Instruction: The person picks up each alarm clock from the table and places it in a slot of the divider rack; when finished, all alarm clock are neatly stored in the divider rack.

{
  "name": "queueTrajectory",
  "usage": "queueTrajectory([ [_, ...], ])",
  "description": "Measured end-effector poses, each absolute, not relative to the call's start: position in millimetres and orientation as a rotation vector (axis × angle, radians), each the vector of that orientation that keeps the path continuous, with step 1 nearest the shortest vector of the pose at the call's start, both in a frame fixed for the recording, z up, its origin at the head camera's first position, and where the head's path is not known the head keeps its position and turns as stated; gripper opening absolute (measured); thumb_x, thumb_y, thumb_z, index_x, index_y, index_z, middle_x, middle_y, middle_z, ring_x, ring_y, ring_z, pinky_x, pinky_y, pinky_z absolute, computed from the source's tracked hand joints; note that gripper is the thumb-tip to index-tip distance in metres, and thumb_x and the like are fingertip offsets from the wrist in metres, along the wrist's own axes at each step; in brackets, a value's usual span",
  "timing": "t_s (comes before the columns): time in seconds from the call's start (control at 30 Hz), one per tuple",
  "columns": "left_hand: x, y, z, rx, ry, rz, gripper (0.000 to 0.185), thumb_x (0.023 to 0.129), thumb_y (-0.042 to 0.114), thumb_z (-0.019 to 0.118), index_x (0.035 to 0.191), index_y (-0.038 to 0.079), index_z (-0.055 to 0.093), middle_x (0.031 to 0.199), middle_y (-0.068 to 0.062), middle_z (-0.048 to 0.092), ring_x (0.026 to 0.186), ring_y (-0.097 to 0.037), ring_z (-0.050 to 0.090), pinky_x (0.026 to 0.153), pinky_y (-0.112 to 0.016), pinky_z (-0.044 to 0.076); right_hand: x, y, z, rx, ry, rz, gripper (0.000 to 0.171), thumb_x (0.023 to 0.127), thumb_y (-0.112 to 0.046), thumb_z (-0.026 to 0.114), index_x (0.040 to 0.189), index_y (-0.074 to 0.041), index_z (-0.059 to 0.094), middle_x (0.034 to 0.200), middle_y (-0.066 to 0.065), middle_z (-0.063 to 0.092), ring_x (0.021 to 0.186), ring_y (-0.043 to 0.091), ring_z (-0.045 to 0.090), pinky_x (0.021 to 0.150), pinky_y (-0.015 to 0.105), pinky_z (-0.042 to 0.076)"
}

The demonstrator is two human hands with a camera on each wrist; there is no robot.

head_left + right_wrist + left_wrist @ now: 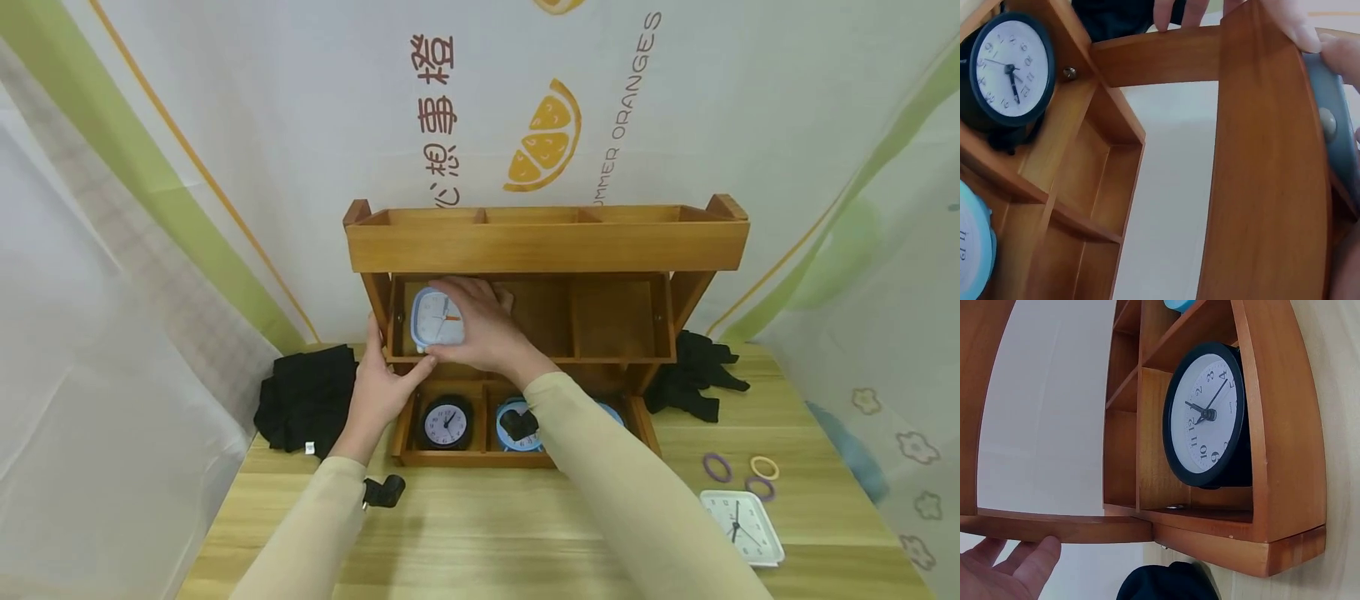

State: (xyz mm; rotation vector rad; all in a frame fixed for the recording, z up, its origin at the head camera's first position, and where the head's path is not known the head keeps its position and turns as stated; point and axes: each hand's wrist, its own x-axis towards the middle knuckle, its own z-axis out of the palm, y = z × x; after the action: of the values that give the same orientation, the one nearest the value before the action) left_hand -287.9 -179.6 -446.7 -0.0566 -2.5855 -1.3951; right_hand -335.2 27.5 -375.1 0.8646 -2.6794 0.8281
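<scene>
My right hand (480, 329) wraps around the light-blue square clock (437, 319), fingers curled over its top and side, holding it upright in the left compartment of the middle tier of the wooden shelf (547, 242). My left hand (381, 390) rests with straight fingers against the shelf's left front edge, thumb touching the clock's bottom corner. Only the head view shows the full clock face; the right wrist view catches just its smooth plastic blue rim (1335, 125) edge-on against varnished wood. Left wrist view shows my fingertips (1022, 565) under a shelf board and the round black clock (1207, 415) in the bottom left compartment, glossy rim, white dial. Round blue clock (517, 423) next compartment right. White square clock (742, 525) lies flat on the wood-grain table (480, 533), near right.
</scene>
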Motion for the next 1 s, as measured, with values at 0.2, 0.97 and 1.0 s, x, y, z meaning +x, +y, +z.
queueTrajectory([
  [0.2,-289,-180,-448,-0.065,-2.56,-1.379,0.122,0.085,0.069,0.075,0.166,0.04,-0.012,0.171,-0.014,0.023,0.151,-0.038,0.035,0.114,-0.063,0.039,-332,29,-377,0.928,-2.687,0.742,0.086,0.087,-0.053,0.082,0.159,-0.026,0.044,0.165,-0.002,0.038,0.15,0.027,0.03,0.114,0.068,0.018],
  [0.97,-286,-178,-446,-0.05,-2.594,-1.376,0.125,0.085,0.072,0.073,0.166,0.035,-0.014,0.173,-0.012,0.017,0.154,-0.039,0.029,0.116,-0.064,0.035,-292,59,-381,1.059,-2.527,0.819,0.093,0.081,-0.054,0.087,0.158,-0.02,0.046,0.166,0.005,0.036,0.153,0.035,0.029,0.115,0.076,0.012],
  [1.0,-286,-179,-446,-0.046,-2.599,-1.375,0.125,0.085,0.073,0.072,0.166,0.034,-0.015,0.173,-0.012,0.017,0.154,-0.039,0.028,0.116,-0.064,0.035,-290,61,-381,1.072,-2.515,0.816,0.094,0.08,-0.055,0.088,0.157,-0.02,0.047,0.165,0.005,0.037,0.153,0.035,0.03,0.114,0.077,0.012],
])
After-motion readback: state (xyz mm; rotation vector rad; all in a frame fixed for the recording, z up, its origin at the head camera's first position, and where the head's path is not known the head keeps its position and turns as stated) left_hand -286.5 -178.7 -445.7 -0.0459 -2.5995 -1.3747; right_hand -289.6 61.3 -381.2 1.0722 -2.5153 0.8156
